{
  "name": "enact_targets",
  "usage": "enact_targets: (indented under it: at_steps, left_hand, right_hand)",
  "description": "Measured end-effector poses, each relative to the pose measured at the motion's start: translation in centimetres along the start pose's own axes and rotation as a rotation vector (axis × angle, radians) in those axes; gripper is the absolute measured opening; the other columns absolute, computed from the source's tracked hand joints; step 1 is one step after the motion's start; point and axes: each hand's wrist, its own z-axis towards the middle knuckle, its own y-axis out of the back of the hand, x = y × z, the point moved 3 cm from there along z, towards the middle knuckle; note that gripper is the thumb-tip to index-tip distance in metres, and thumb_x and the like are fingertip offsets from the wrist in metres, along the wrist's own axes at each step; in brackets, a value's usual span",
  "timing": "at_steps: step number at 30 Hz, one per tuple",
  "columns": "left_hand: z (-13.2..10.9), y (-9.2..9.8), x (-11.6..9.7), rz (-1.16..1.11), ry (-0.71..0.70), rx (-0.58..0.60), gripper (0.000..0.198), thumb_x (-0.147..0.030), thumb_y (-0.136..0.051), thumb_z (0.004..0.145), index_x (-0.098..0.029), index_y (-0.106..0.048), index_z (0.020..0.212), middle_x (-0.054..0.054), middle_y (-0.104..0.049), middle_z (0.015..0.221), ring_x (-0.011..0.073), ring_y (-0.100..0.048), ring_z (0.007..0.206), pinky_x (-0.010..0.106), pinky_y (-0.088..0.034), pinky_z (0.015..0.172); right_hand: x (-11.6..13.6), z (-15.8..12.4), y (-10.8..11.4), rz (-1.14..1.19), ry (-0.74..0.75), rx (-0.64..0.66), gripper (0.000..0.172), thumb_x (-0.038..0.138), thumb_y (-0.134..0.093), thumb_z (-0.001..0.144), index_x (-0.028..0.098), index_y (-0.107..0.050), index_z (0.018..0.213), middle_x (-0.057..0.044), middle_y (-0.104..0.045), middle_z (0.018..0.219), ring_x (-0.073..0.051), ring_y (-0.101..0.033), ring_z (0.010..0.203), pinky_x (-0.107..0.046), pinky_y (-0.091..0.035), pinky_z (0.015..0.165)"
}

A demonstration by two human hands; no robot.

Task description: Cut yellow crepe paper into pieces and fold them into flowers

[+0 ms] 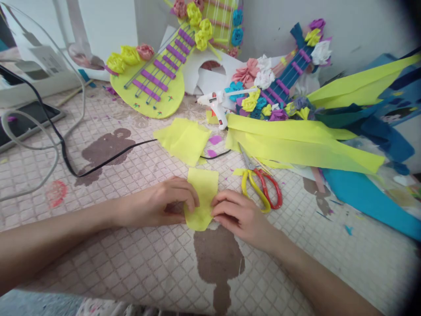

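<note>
A small strip of yellow crepe paper [203, 186] lies lengthwise between my two hands, its near end rounded. My left hand [174, 199] pinches its left edge, with the thumb partly hidden under the curled fingers. On the opposite edge, my right hand [238, 215] grips the paper between thumb and fingers. Just beyond it rests a stack of cut yellow paper pieces [184, 138]. Scissors [259, 184] with one yellow and one red handle lie to the right of my right hand, blades pointing away.
A white glue gun [215, 107] stands behind the paper stack. Paper-flower-decorated guitar shapes, one yellow [148, 87] and one blue [286, 83], lean at the back. Long yellow crepe strips [296, 140] and a blue sheet [368, 202] spread rightward. A black cable [115, 156] crosses the left side.
</note>
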Motion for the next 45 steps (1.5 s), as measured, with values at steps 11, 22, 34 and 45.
enact_targets:
  at_steps: [11, 22, 34, 45]
  left_hand:
    - [0.0, -0.3, -0.3, -0.010, 0.029, -0.051, 0.007, -0.017, -0.055, 0.086, -0.016, -0.062, 0.084, 0.008, -0.064, 0.098, 0.0145, -0.059, 0.091, 0.029, -0.046, 0.083]
    - [-0.3, -1.4, -1.0, 0.113, 0.086, -0.204, 0.010, -0.017, -0.055, 0.084, -0.016, -0.061, 0.076, 0.005, -0.064, 0.093, 0.0132, -0.057, 0.084, 0.029, -0.045, 0.080]
    - [-0.5, -2.2, -0.6, 0.243, 0.187, -0.255, 0.009, -0.019, -0.055, 0.083, -0.016, -0.058, 0.076, 0.004, -0.056, 0.086, 0.0143, -0.051, 0.081, 0.030, -0.042, 0.078]
    - [-0.2, -2.3, -0.8, 0.280, 0.206, -0.268, 0.009, -0.017, -0.054, 0.082, -0.015, -0.057, 0.073, 0.003, -0.056, 0.083, 0.0147, -0.052, 0.080, 0.031, -0.041, 0.077]
  right_hand:
    - [0.6, 0.3, -0.2, 0.005, -0.099, -0.003, 0.007, 0.017, -0.053, 0.087, 0.020, -0.059, 0.088, -0.004, -0.057, 0.094, -0.015, -0.056, 0.085, -0.028, -0.046, 0.074]
    - [0.9, 0.3, -0.5, -0.005, -0.154, -0.046, 0.006, 0.015, -0.055, 0.084, 0.020, -0.057, 0.083, -0.004, -0.056, 0.095, -0.014, -0.055, 0.082, -0.028, -0.045, 0.072]
    - [1.1, 0.3, -1.0, -0.037, -0.225, -0.085, 0.006, 0.016, -0.057, 0.082, 0.020, -0.055, 0.078, -0.004, -0.055, 0.092, -0.015, -0.054, 0.080, -0.028, -0.044, 0.067]
    - [1.1, 0.6, -1.4, -0.061, -0.246, -0.147, 0.010, 0.013, -0.054, 0.081, 0.020, -0.050, 0.075, -0.002, -0.053, 0.085, -0.013, -0.051, 0.071, -0.026, -0.041, 0.061]
